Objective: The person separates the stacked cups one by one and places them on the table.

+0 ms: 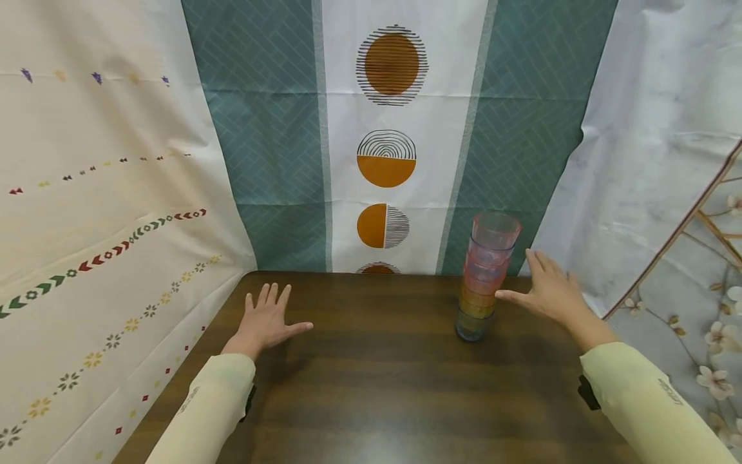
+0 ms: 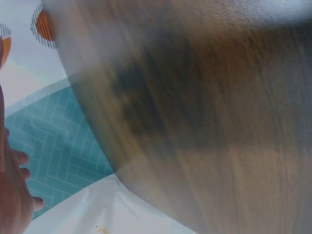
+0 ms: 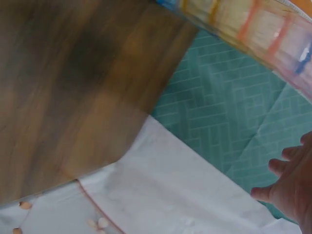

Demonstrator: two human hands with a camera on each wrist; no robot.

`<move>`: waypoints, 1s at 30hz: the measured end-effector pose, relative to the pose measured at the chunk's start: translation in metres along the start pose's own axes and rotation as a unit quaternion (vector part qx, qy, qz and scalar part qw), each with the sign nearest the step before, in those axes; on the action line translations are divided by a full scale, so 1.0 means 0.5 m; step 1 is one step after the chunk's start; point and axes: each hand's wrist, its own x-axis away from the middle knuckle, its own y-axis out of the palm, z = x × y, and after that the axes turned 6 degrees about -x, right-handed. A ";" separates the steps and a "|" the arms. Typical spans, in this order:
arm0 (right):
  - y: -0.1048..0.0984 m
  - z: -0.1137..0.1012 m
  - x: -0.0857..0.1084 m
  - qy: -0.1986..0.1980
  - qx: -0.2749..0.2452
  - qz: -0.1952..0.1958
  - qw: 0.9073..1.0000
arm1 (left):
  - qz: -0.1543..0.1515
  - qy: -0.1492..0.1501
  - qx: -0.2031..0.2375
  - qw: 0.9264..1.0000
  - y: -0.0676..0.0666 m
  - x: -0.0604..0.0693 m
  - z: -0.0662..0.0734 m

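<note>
A tall stack of nested clear plastic cups (image 1: 485,274) stands upright at the right of the table, pink toward the top, amber lower down and bluish-grey at the base. Just right of it is my right hand (image 1: 551,290), fingers spread, the thumb tip close to the stack; whether it touches cannot be told. In the right wrist view the tinted cups (image 3: 253,31) cross the top right corner, apart from the hand (image 3: 292,190). My left hand (image 1: 268,322) hovers over the table's left side with fingers spread and holds nothing. Only part of the left hand (image 2: 14,195) shows in its wrist view.
A dark brown wooden table (image 1: 371,374) lies below. Behind it hangs a green and white curtain (image 1: 266,142) with orange circles. A cream patterned cloth (image 1: 116,225) hangs on the left, a white floral cloth (image 1: 655,193) on the right.
</note>
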 end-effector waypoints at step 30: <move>-0.022 -0.085 -0.055 0.024 -0.248 0.022 0.968 | 0.014 0.042 -0.005 0.999 -0.078 -0.059 0.097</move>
